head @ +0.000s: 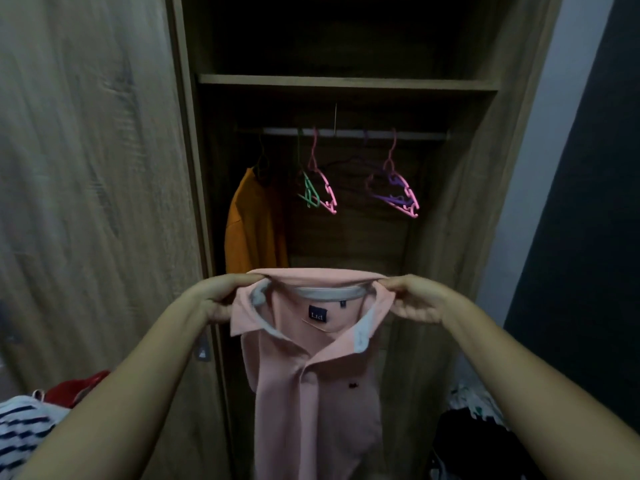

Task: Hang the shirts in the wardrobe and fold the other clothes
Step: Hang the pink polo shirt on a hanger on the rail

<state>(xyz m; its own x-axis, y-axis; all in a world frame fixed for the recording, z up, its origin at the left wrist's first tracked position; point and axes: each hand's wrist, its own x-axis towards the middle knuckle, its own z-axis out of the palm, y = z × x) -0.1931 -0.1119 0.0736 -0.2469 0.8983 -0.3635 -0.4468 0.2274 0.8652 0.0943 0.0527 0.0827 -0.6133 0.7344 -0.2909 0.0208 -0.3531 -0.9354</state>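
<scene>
The pink polo shirt (pixel 311 375) hangs in the middle of your view, in front of the open wardrobe (pixel 450 237). Its collar is up and its body falls down to 6 o'clock. No hanger is inside it yet.

I think the danger is in the next step. Both hands are busy, so you must free one to take a hanger, and then the shirt hangs from one corner only and can slip or twist. Also, at 12 o'clock on the rail (pixel 346 132), the green hanger (pixel 309 195) and the pink hanger (pixel 323 181) hang very close, and the purple hanger (pixel 391 192) seems tangled with another pink one. If you pull one, its neighbour may come off with it.

Your left hand (pixel 221 299) and right hand (pixel 415 299) each pinch one end of the collar. The fingers (pixel 242 280) are closed narrowly on the cloth, and the collar is stretched between them.

At 11 o'clock an orange shirt (pixel 254 230) is already on the rail. A striped garment (pixel 20 431) lies at 8 o'clock, and dark clothes (pixel 464 441) lie at 4 o'clock.
</scene>
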